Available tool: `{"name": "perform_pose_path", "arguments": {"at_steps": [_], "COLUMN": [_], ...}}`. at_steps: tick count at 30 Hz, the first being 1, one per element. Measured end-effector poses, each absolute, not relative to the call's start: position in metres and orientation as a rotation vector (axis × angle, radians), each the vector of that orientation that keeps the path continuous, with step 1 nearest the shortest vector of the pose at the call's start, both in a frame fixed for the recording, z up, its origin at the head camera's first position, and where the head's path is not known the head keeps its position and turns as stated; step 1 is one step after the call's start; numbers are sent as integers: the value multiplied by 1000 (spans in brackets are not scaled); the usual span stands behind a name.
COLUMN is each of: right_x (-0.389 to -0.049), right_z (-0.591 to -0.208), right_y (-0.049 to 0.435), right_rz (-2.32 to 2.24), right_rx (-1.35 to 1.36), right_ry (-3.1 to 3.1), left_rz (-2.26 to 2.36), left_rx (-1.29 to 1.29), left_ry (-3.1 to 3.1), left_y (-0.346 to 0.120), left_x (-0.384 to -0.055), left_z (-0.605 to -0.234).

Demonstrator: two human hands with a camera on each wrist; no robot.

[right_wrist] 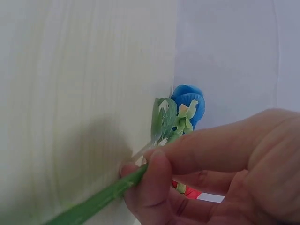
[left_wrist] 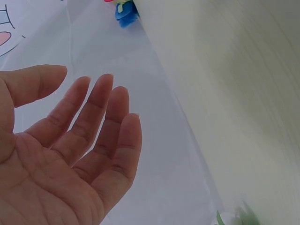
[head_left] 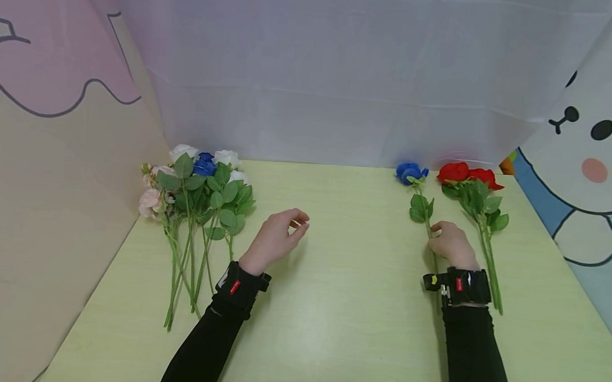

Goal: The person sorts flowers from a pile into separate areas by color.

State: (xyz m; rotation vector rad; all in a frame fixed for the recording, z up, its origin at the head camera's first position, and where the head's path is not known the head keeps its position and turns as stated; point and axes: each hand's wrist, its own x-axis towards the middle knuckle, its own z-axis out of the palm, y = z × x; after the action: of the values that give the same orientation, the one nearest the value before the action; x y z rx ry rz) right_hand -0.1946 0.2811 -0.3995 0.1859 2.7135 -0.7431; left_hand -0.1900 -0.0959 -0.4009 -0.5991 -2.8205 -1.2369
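Note:
My right hand [head_left: 453, 245] pinches the green stem [right_wrist: 101, 199] of a blue artificial rose [head_left: 410, 172] between thumb and fingers, close over the table. In the right wrist view the blue bloom [right_wrist: 188, 101] and its leaves show beyond my fingertips. Just right of this hand lie red roses [head_left: 471, 175] with their stems side by side. My left hand [head_left: 276, 235] hovers above the table, fingers loosely bent and nothing in them. In the left wrist view its palm [left_wrist: 51, 187] faces the camera and the fingers are spread slightly. Left of it lies a group of flowers.
That group holds white roses [head_left: 184, 152], a blue rose [head_left: 204, 165] and pale pink flowers [head_left: 150, 201], stems towards me. A white cloth [head_left: 309, 101] hangs along the back edge of the pale wooden table [head_left: 332, 315]. Printed curtains flank both sides.

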Motion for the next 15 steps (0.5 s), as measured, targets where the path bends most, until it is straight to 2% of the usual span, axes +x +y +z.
{"name": "perform_pose_path", "arguments": {"at_steps": [15], "right_x": [-193], "right_z": [-394], "right_y": [279], "right_rz": [-761], "right_rx": [220], "right_ry": [2797], "left_rz": [-1225], "left_rx": [-600], "left_ry": [-2815], "left_y": [-97], "left_x": [-191], "left_z": [-402]}}
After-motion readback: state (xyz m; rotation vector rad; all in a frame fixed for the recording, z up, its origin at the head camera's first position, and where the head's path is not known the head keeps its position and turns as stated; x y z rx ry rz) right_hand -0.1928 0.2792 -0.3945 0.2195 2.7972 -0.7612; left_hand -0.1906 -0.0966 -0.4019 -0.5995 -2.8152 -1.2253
